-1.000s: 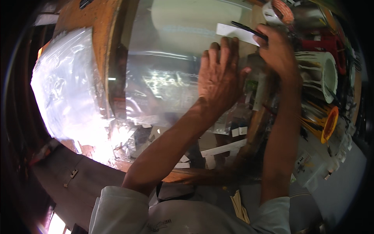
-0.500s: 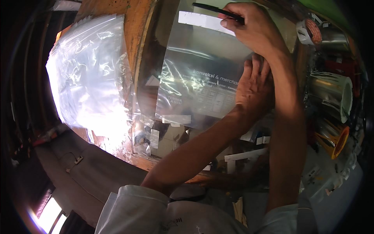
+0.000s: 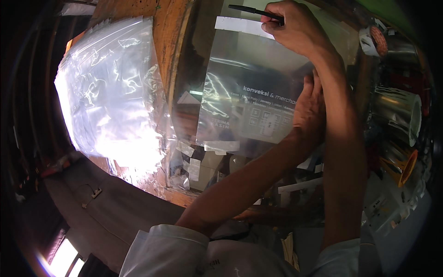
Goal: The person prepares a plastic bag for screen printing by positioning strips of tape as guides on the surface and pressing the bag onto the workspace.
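**Pen at the white strip, bag held flat**

My right hand (image 3: pixel 297 30) is closed around a thin black pen (image 3: pixel 254 11). My fingers are curled tight on it, and the tip sits just above the white label strip (image 3: pixel 240 25) near the top of the clear plastic bag with white printing (image 3: pixel 249 101). My left hand (image 3: pixel 310 111) lies open and flat on the right side of that bag, with the fingers pointing up and pressing it down. It does not grip anything.

A second ago my left hand was higher, near the middle of the bag, and the pen was off to the right of the strip. Now my left hand is lower and to the side, and the pen is over the strip. I think that means the strip is free for the pen and the bag will not slide.

The bag lies on the wooden table (image 3: pixel 168 41), in front of me. To its left is a shiny stack of clear plastic bags (image 3: pixel 110 97). On my right are rolls of tape (image 3: pixel 401 115), some silver, one orange.
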